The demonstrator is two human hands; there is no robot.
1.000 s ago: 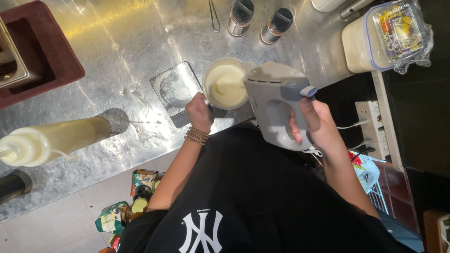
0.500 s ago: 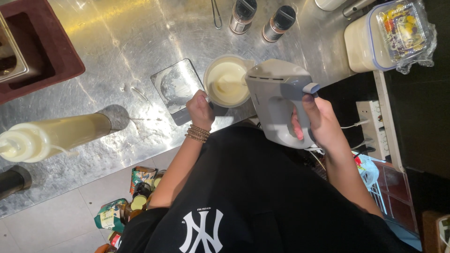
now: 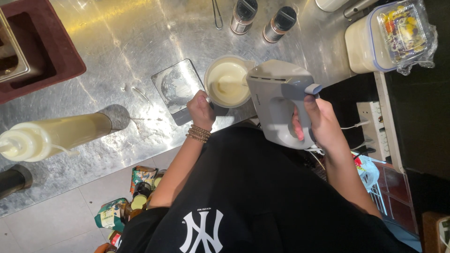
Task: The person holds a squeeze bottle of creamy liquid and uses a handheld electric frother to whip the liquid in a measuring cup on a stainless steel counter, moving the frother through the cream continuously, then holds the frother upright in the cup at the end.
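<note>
The counter (image 3: pixel 140 42) under both hands is shiny metal with small scratches and smears. The right hand (image 3: pixel 321 124) holds a mixer (image 3: pixel 276 100) of smooth matt grey plastic. The left hand (image 3: pixel 200 108) holds a cup (image 3: pixel 228 84) that looks like pale plastic, with smooth glossy cream inside. Just left of that hand lies a scale (image 3: pixel 177 88) with a shiny metal top, smeared white. On the left wrist sit brown beads (image 3: pixel 198 133) that look like wood. Far left lies a soft, cloudy plastic bottle (image 3: pixel 51 138). The shirt (image 3: pixel 262 197) is matt black cloth.

Hand mixer (image 3: pixel 281 100) in cream jug (image 3: pixel 228 82)
</note>
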